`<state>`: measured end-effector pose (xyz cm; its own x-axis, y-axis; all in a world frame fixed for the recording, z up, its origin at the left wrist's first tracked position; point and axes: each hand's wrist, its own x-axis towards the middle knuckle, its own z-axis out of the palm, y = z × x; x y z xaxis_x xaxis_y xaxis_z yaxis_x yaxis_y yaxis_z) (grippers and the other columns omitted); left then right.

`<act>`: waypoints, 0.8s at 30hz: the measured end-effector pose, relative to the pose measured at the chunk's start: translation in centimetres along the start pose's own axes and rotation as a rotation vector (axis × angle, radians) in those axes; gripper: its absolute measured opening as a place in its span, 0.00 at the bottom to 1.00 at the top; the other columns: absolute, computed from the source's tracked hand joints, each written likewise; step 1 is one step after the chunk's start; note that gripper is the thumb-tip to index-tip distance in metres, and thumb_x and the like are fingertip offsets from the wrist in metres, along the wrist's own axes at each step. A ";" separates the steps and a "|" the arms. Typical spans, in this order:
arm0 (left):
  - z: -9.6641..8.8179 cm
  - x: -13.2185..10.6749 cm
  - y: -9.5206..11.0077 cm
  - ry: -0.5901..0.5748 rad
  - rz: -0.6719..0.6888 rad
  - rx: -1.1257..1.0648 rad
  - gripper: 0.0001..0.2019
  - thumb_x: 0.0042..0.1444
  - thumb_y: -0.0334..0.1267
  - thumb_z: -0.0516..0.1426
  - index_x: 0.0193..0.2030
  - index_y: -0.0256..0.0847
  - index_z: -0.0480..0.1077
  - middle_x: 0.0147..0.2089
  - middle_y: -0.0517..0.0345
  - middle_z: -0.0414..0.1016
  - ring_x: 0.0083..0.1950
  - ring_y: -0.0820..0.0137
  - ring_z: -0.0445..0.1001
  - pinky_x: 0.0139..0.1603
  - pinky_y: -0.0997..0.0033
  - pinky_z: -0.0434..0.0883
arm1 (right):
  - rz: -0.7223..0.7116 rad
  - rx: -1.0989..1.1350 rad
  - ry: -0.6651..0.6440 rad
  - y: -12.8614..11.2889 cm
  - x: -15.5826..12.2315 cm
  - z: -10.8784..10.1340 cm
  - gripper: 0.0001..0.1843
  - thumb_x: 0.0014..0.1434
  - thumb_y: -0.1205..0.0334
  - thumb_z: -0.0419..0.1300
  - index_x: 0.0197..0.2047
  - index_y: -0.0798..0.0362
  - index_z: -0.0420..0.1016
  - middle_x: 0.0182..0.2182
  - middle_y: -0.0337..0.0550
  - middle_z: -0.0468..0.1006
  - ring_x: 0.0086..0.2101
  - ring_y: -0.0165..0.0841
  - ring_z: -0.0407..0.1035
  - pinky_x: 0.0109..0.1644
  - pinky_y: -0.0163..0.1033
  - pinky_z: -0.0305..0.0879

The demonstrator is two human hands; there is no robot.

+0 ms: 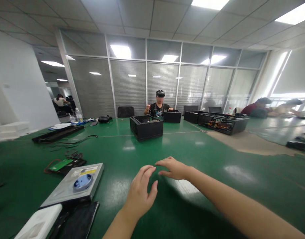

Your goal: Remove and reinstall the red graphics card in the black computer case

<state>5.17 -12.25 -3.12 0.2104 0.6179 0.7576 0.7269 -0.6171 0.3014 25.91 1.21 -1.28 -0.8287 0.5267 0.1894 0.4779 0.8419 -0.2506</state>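
Observation:
My left hand (142, 192) hovers over the green table (112, 219) with its thumb apart from the fingers, holding nothing. Just to its right and a little farther off, my right hand (173, 168) is also open, palm downward. Their fingertips come close together in the view; whether they touch I cannot tell. Left of my left hand lies a flat silver metal box like an optical drive (64, 191). On top of it rests a small round blue dish (82, 182); anything small inside it is unclear. Beyond my hands stands a black computer case (148, 132).
At the near left lie a white device (41, 222) and a flat dark slab (80, 220). Behind the silver box sits a green circuit board (61, 165) with wires. A person (159, 108) wearing a headset sits opposite, near more black cases. Cardboard (247, 142) lies at right.

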 end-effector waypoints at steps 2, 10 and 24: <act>0.1 0.0 -0.2 -0.015 -0.024 -0.007 0.21 0.64 0.33 0.54 0.63 0.46 0.61 0.61 0.46 0.69 0.57 0.61 0.75 0.56 0.57 0.75 | 0.056 -0.014 0.039 0.0 -3.7 -2.1 0.30 0.69 0.43 0.54 0.67 0.51 0.67 0.59 0.53 0.75 0.59 0.45 0.68 0.66 0.55 0.57; 0.0 0.3 -1.1 -0.047 -0.116 -0.082 0.14 0.65 0.35 0.54 0.56 0.45 0.68 0.57 0.49 0.69 0.44 0.69 0.75 0.49 0.62 0.76 | 0.311 -0.110 0.328 1.3 -17.5 -6.6 0.28 0.69 0.46 0.55 0.68 0.46 0.64 0.60 0.51 0.73 0.59 0.44 0.67 0.63 0.56 0.62; 1.0 0.7 -1.2 -0.181 -0.159 -0.103 0.11 0.65 0.40 0.54 0.52 0.44 0.71 0.55 0.49 0.70 0.42 0.68 0.75 0.44 0.63 0.76 | 0.962 -0.343 0.351 22.5 -18.1 -18.4 0.33 0.60 0.37 0.59 0.55 0.55 0.79 0.53 0.56 0.79 0.54 0.50 0.71 0.59 0.51 0.63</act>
<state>5.11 -10.65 -3.54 0.2196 0.7823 0.5829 0.6916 -0.5463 0.4726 57.03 12.79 7.08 0.0419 0.9429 0.3305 0.9851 0.0162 -0.1712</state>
